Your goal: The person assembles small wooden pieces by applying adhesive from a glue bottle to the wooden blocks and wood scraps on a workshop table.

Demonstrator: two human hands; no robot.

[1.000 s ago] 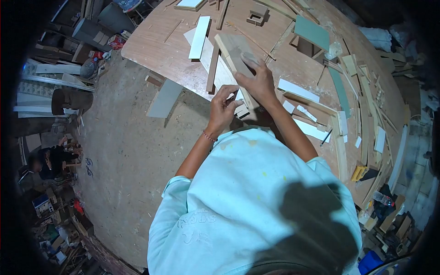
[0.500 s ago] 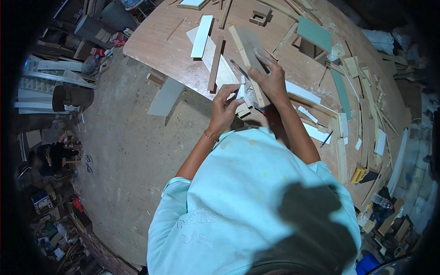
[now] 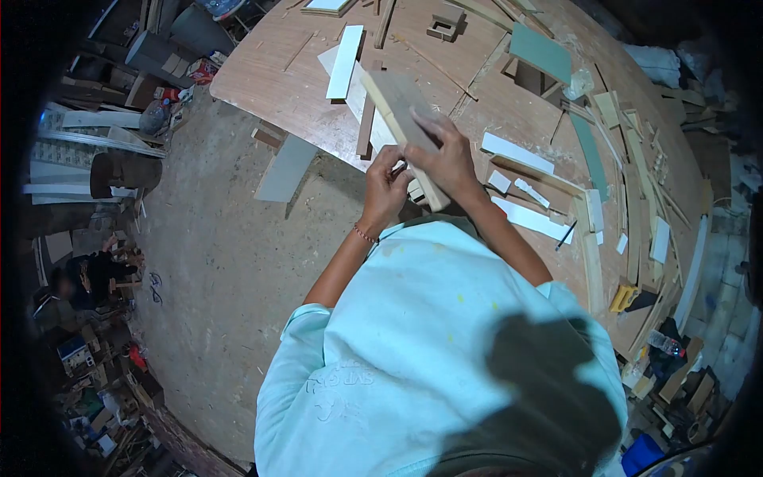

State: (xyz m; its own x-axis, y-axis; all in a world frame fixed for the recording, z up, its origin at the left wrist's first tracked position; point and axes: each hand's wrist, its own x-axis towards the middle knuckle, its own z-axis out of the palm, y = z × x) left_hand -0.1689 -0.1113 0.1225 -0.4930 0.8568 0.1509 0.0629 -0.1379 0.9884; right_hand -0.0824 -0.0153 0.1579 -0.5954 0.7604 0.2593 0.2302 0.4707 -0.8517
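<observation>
My right hand (image 3: 445, 159) grips a thick wooden board (image 3: 401, 119), its fingers across the broad grey-brown face and its thumb at the pale edge. The board is tilted and held above the table's near edge. My left hand (image 3: 385, 191) is closed, with curled fingers and thumb close to the board's left edge. What it pinches is mostly hidden; only a bit of white shows by the fingertips. Beneath the board's lower end, a pale block-like piece (image 3: 415, 191) partly shows. A white strip (image 3: 346, 63) and a brown wooden strip (image 3: 367, 127) lie beyond my hands.
The wooden table (image 3: 278, 63) curves around me. On its right lie white strips (image 3: 517, 153), a pen (image 3: 566, 235), a yellow-handled saw (image 3: 624, 298) and several long offcuts. A green-topped piece (image 3: 540, 52) stands farther back. A person (image 3: 99, 270) sits at the far left.
The board has shifted left and toward me, with my right hand on it. It now covers the small white piece that showed at my left fingers. My left hand has hardly moved.
</observation>
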